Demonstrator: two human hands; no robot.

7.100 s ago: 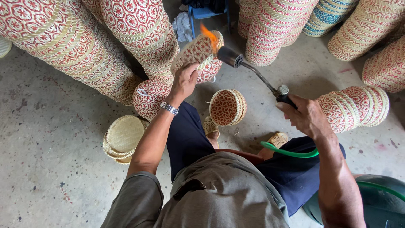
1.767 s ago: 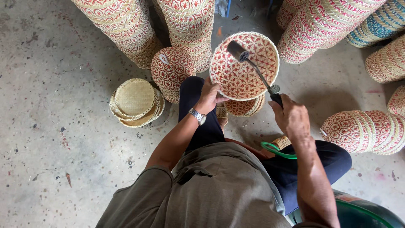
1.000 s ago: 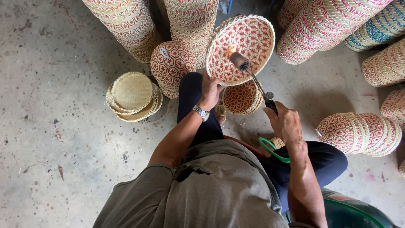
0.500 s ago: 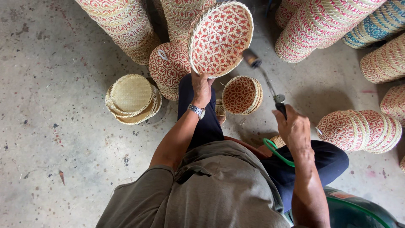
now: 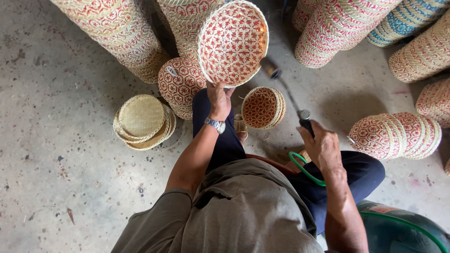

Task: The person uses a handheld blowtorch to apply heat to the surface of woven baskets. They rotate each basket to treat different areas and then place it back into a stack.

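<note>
Head view: our left hand (image 5: 219, 97) grips the red woven basket (image 5: 233, 43) at upper centre, our right hand (image 5: 321, 143) clamps the torch (image 5: 287, 91) just beside it; singeing looks midway, one basket (image 5: 262, 107) below waits

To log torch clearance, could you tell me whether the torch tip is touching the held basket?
Apart: the head view shows floor between the torch tip and the basket rim.
</note>
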